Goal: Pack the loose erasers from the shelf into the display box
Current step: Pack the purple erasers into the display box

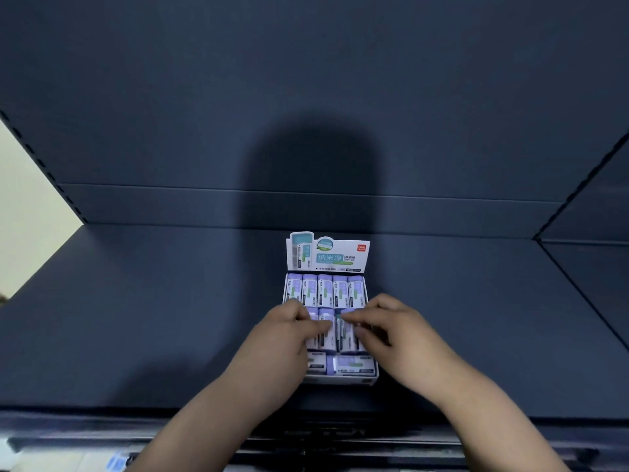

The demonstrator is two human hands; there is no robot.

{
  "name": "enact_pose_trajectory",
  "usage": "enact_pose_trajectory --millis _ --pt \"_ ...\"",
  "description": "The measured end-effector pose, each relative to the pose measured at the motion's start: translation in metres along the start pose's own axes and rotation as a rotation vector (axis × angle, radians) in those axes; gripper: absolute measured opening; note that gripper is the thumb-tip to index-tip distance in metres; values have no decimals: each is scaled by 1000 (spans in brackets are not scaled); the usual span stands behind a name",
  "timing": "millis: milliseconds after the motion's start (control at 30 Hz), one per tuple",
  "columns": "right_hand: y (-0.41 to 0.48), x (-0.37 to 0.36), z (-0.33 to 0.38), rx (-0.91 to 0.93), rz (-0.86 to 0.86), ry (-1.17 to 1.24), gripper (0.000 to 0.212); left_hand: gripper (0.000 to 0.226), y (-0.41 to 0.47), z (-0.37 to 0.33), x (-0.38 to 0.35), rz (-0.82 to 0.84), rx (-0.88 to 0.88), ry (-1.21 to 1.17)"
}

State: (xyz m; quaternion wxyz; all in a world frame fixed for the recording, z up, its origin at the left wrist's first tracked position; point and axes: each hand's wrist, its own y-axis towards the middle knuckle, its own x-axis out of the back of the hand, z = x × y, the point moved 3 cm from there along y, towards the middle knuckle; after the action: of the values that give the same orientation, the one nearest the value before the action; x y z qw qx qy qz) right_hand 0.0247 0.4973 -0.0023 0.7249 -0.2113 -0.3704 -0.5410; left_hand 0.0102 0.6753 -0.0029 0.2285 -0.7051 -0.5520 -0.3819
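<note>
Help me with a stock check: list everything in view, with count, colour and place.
box: one, white, printed header card upright at its back; mid-shelf.
erasers: purple-and-white, all in the box; five in the back row, middle row partly hidden by the hands, at least two crosswise in front.
shelf: one, dark blue-grey, under the box.
back panel: one, dark blue-grey, behind the shelf.
wall: pale, far left.
blurred pale items: count unclear, bottom left, below the shelf edge.
left hand: one, on the middle-row erasers.
right hand: one, on the middle-row erasers.
</note>
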Motion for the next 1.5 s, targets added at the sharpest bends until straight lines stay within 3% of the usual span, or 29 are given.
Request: enact_pose_trajectory --millis 100,267,400,567,767,867,1100,1267,1500 --pt "2 2 0 -22 -6 -16 22 12 0 5 7 -38 109 -24" --pt "4 3 -1 -75 -25 -36 14 36 1 2 9 4 75 42" --pt "4 5 2 -67 -29 -92 20 37 0 1 9 33 57 39" --pt "5 5 -2 -76 -52 -62 25 6 1 2 11 -10 118 15" --pt "4 4 -9 -111 -16 -20 28 39 0 6 11 -9 -18 171" --pt "6 4 -10 -116 3 -4 28 43 0 7 9 12 -58 220" --pt "3 1 -14 -160 -102 62 40 49 -5 24 19 -139 164 -3" --pt "3 -4 -12 -229 -91 84 47 28 -7 30 13 -19 228 -153" --pt "2 -11 -16 -291 -51 173 39 31 -11 34 8 -35 294 -343"
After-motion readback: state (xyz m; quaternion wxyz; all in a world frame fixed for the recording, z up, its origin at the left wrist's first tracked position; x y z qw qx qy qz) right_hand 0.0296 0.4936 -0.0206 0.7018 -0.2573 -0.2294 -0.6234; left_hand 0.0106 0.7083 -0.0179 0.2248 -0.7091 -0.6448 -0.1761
